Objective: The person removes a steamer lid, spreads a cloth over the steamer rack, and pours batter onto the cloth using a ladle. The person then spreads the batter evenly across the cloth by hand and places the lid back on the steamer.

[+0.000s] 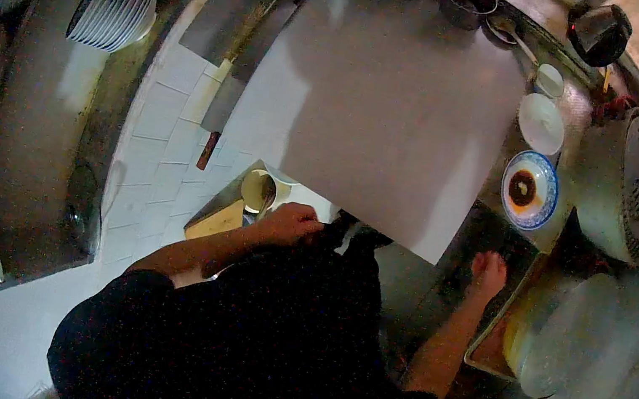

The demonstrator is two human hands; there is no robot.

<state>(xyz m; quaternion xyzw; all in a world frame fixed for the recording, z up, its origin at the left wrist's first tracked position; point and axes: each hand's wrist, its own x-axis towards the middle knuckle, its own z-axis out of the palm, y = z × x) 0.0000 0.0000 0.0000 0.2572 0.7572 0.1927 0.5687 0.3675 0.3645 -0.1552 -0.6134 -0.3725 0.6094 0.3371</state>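
Just past the near edge of a broad white work surface (405,103), my left hand (293,225) is curled in front of my dark clothing. Whatever its fingers hold, if anything, is lost against the black cloth. A box with a cream-coloured cup (254,190) and a tan block (217,221) lies beside that forearm. My right hand (488,274) is closed in a loose fist, with nothing visible in it. Above it stands a blue-rimmed bowl (549,193) with dark sauce in the bottom, apart from the hand.
A cleaver (223,106) with a brown handle lies along the surface's left side. Stacked plates (117,14) stand on the left shelf. White bowls (540,124), a large metal pot (637,191) and dark pans (467,2) line the right and far edges.
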